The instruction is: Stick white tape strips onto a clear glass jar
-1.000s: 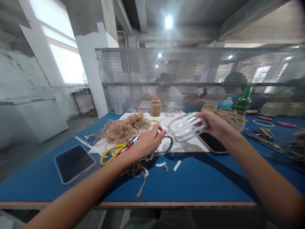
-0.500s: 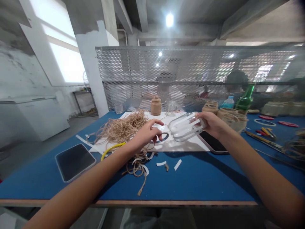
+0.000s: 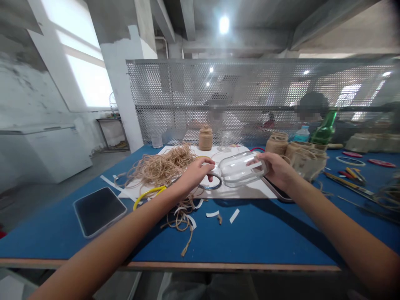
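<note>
- Glass first: holding the clear jar [image 3: 239, 171] tilted onto its side, grasping its three o'clock end with the fingers of the right hand [image 3: 278, 167], seemingly just above the white sheet [image 3: 250, 191].
- Half-curling the fingers of the left hand [image 3: 196, 171] at nine o'clock of the clear jar, beside a dark-edged ring [image 3: 220, 181], possibly a tape roll; not showing clearly whether grasping or merely touching.
- Judging the step: working with jar and ring together, steadying with the right while busying the left.
- Judging the next move: calling for a steady jar, a side turned towards the left hand, and care against slipping on smooth glass.
- Looking around from the jar: finding tangled twine [image 3: 167, 164] at nine o'clock, a twine-wrapped jar [image 3: 205, 138] at ten, a perforated screen [image 3: 187, 87] towards twelve, a green bottle [image 3: 325, 130] at two.
- Watching for hindrances: seeing yellow-handled scissors [image 3: 148, 193] partly hidden by the left forearm, a dark device [image 3: 279, 193] at four o'clock, and a white strip [image 3: 234, 216] at six on the blue surface [image 3: 243, 246].
</note>
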`<state>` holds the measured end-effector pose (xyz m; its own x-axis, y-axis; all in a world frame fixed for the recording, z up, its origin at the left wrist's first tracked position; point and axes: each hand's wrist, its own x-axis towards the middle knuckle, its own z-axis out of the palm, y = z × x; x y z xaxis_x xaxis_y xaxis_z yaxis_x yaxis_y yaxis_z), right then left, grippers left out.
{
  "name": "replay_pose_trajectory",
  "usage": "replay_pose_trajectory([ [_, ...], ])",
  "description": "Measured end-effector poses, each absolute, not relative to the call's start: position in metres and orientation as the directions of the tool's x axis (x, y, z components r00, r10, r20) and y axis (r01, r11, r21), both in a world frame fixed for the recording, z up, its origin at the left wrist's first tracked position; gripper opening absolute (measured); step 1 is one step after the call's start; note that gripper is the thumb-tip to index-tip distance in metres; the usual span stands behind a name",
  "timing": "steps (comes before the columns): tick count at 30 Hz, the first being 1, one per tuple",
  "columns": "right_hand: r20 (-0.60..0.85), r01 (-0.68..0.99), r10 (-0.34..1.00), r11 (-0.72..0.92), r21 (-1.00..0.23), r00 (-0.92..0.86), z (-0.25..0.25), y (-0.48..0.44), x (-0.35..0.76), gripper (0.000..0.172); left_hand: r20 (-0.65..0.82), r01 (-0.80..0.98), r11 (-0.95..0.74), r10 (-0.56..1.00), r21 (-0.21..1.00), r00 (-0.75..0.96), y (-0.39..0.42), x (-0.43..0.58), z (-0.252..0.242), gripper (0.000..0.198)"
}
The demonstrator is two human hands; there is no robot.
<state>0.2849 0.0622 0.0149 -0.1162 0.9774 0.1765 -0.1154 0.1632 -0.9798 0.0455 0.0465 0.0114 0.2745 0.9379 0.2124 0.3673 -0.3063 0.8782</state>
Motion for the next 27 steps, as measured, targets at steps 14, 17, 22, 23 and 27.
replay_pose_trajectory([
  [14, 0.327, -0.041, 0.934, 0.324, -0.945, -0.142, 0.009, 0.053, 0.285, 0.019, 0.131, 0.349, -0.276, 0.913, 0.896, 0.385, 0.034, 0.045, 0.025, 0.043],
  [17, 0.339, -0.012, 0.931, 0.340, -0.940, -0.134, 0.011, 0.049, 0.283, 0.019, 0.111, 0.378, -0.255, 0.925, 0.890, 0.363, 0.033, 0.047, 0.024, 0.042],
  [22, 0.374, 0.000, 0.919, 0.377, -0.926, -0.121, 0.016, 0.042, 0.280, 0.021, 0.140, 0.363, -0.269, 0.929, 0.892, 0.343, 0.031, 0.049, 0.023, 0.043],
  [23, 0.377, 0.015, 0.919, 0.381, -0.924, -0.119, 0.017, 0.040, 0.280, 0.021, 0.155, 0.351, -0.286, 0.921, 0.892, 0.356, 0.030, 0.049, 0.024, 0.043],
  [27, 0.424, 0.063, 0.901, 0.430, -0.901, -0.088, 0.018, 0.032, 0.276, 0.024, 0.188, 0.300, -0.302, 0.916, 0.905, 0.354, 0.029, 0.048, 0.026, 0.048],
])
